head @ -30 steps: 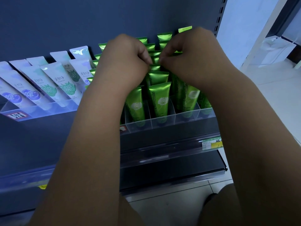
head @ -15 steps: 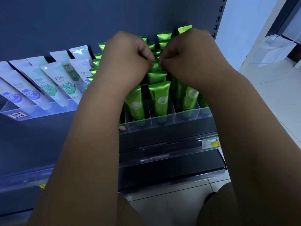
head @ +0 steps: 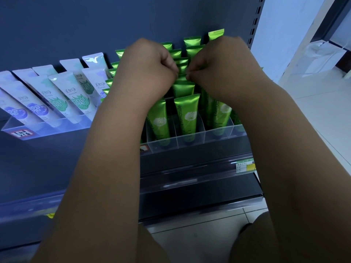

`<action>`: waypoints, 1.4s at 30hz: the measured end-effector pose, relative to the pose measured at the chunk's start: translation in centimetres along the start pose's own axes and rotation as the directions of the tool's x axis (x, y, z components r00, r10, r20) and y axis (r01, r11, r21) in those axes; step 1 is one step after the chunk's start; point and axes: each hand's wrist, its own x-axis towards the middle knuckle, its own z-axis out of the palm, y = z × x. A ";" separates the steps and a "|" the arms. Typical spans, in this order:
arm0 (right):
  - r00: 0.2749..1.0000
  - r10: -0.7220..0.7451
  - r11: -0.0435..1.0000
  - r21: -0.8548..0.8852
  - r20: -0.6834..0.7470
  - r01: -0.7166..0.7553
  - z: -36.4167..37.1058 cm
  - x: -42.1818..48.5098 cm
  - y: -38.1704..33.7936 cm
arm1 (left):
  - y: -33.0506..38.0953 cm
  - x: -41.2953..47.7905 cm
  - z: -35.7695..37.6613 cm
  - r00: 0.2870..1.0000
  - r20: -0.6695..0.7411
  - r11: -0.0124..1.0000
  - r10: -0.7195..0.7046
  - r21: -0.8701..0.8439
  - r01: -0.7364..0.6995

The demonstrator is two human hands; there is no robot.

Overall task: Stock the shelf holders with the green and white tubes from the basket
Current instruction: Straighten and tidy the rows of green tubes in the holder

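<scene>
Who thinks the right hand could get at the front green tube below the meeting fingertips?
Probably yes: the front green tube stands uncovered, close below, though the right hand must first release the pinched tube.

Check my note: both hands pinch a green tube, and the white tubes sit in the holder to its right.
Wrong side. The head view shows the white tubes in the holder to its left. The rest holds: the left hand and right hand pinch a green tube.
</scene>
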 end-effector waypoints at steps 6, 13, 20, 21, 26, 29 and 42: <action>1.000 -0.005 1.000 0.014 -0.004 0.005 0.1 0.0 0.0 | 0.3 0.1 -0.1 0.999 -0.008 0.997 -0.042 0.065 0.043; 1.000 0.004 0.999 0.047 0.000 -0.004 0.0 0.0 -0.1 | 0.5 -0.1 0.1 0.997 -0.028 0.995 -0.075 0.065 0.077; 1.000 -0.003 1.000 0.017 0.002 0.003 0.0 0.0 -0.1 | 0.6 -0.1 0.1 0.996 -0.014 0.995 -0.084 0.060 0.085; 1.000 0.002 1.000 0.012 0.006 -0.002 0.0 0.0 -0.1 | 0.6 -0.2 0.1 0.996 -0.014 0.995 -0.086 0.051 0.087; 1.000 0.004 0.999 -0.039 0.013 -0.004 -0.2 0.1 0.1 | 0.6 -0.3 0.2 0.997 -0.015 0.996 -0.076 0.037 0.077; 1.000 0.007 0.999 -0.038 0.015 -0.007 -0.3 0.1 0.1 | 0.7 -0.3 0.3 0.997 -0.011 0.997 -0.071 0.040 0.071; 0.999 0.030 0.999 0.032 0.018 -0.031 -0.9 -0.3 -0.2 | 0.1 -0.8 0.1 0.997 -0.077 0.998 0.008 -0.063 -0.013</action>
